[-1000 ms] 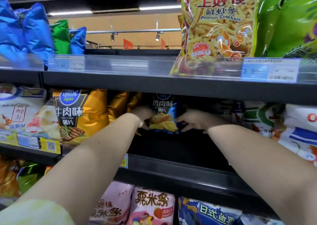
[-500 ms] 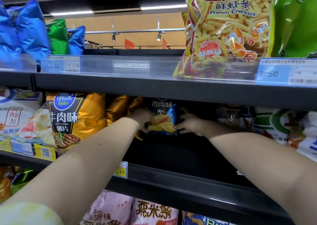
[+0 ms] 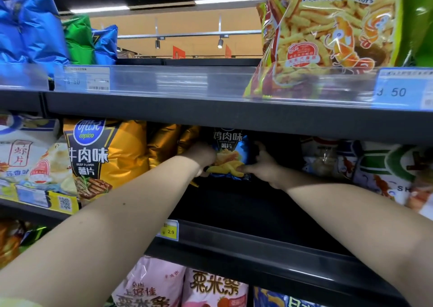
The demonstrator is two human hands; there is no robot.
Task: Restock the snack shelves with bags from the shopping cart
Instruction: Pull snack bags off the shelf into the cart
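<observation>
A blue chicken-flavour chip bag (image 3: 230, 153) stands upright deep on the middle shelf (image 3: 246, 241). My left hand (image 3: 202, 158) holds its left edge, fingers curled round the lower corner. On the other side, my right hand (image 3: 263, 166) pinches the bag's lower right corner, thumb raised. Both forearms reach far into the shelf. The bag's top is hidden behind the upper shelf's front edge (image 3: 210, 114).
Gold beef-flavour chip bags (image 3: 100, 156) stand left of the blue bag, white prawn-chip bags (image 3: 25, 159) farther left. White and green bags (image 3: 375, 166) fill the right. A prawn crackers bag (image 3: 328, 32) sits on the upper shelf. Pink bags (image 3: 182, 285) lie on the shelf below.
The camera has moved closer and lower toward the shelf. Both hands have stayed on the blue bag deep in the shelf, my right hand shifting to its lower corner.
</observation>
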